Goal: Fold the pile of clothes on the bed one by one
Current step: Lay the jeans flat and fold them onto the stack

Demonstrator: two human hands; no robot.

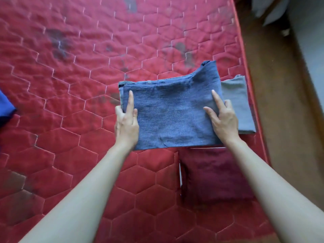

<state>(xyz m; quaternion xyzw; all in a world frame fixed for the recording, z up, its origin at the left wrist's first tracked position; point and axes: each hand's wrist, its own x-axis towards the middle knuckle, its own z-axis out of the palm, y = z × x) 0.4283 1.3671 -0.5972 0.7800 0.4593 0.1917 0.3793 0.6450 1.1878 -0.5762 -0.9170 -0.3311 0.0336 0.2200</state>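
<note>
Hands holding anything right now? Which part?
Both hold the folded jeans by opposite side edges: left hand grips the left edge, right hand the right edge, each with its index finger straight on top.

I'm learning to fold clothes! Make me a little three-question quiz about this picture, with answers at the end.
1. True or false: both hands hold the folded blue jeans.
2. Which folded garment lies partly under the jeans on the side by the bed's edge: A) grey, B) yellow, C) white?
3. Fill in: nearer the person than the jeans lies a folded ____ garment.

Key
1. True: the left hand and right hand each grip a side.
2. A, the grey garment.
3. Maroon: the maroon garment on the red mattress.
</note>
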